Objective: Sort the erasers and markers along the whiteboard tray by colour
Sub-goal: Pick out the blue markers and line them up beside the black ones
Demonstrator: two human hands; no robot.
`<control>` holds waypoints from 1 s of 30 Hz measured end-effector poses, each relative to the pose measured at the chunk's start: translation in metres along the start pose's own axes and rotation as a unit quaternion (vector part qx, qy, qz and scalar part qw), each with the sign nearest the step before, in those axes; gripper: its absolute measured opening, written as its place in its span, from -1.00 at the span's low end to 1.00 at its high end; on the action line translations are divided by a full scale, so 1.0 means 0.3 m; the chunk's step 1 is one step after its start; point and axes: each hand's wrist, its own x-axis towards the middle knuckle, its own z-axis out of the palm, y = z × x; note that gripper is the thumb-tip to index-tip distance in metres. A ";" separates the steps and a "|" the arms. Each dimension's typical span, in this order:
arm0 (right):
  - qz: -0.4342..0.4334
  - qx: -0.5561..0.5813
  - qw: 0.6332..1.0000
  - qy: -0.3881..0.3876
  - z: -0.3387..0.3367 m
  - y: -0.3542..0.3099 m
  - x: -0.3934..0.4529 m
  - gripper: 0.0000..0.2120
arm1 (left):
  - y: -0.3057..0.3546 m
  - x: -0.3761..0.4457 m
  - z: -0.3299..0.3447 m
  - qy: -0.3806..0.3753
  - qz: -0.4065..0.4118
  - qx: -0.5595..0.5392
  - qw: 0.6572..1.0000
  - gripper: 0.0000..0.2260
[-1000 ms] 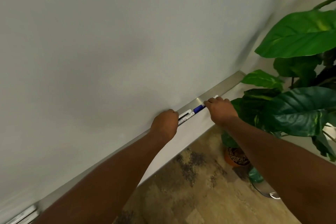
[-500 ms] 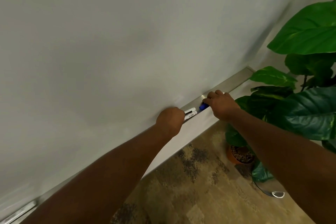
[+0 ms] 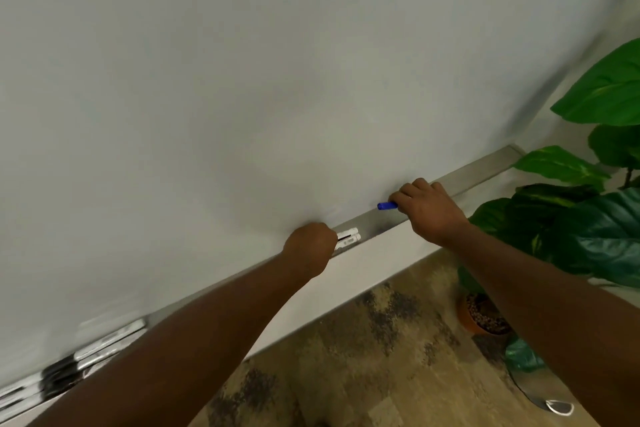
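Blue marker (image 3: 387, 205) body inside right hand (image 3: 427, 210); far-left markers (image 3: 69, 369) blurred

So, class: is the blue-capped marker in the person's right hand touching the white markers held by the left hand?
No: the blue-capped marker in the right hand sits apart from the white markers at the left hand, with bare tray between.
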 end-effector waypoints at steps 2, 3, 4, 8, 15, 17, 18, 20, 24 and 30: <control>-0.021 0.003 1.000 0.007 -0.022 -0.053 0.010 -0.63 | -0.022 -0.039 0.009 -0.002 -0.010 0.002 1.000 -0.81; -0.031 0.003 0.999 0.011 -0.032 -0.080 0.015 -0.64 | -0.031 -0.055 0.016 -0.004 -0.014 0.002 1.000 -0.80; -0.041 0.006 0.999 0.015 -0.040 -0.107 0.019 -0.66 | -0.039 -0.069 0.022 -0.006 -0.017 0.001 1.000 -0.79; -0.061 0.036 0.997 0.025 -0.060 -0.197 0.027 -0.72 | -0.061 -0.109 0.038 -0.002 -0.034 -0.003 0.999 -0.72; -0.007 0.186 0.981 0.051 -0.076 -0.307 0.002 -0.74 | -0.093 -0.146 0.059 -0.001 -0.039 0.013 0.999 -0.70; 0.014 0.218 0.974 0.051 -0.064 -0.327 -0.006 -0.72 | -0.109 -0.159 0.065 -0.004 -0.050 -0.021 0.999 -0.72; 0.019 0.228 0.972 0.044 -0.058 -0.334 -0.010 -0.72 | -0.119 -0.169 0.067 0.002 -0.052 -0.040 0.998 -0.73; 0.012 0.242 0.970 0.021 -0.054 -0.347 -0.013 -0.73 | -0.147 -0.190 0.070 0.021 -0.044 -0.069 0.996 -0.74; -0.049 0.287 0.955 -0.052 -0.094 -0.409 0.007 -0.69 | -0.224 -0.267 0.078 0.042 -0.019 -0.088 0.995 -0.75; -0.138 0.284 0.942 -0.114 -0.119 -0.588 0.076 -0.76 | -0.365 -0.444 0.084 0.032 -0.024 -0.135 0.990 -0.74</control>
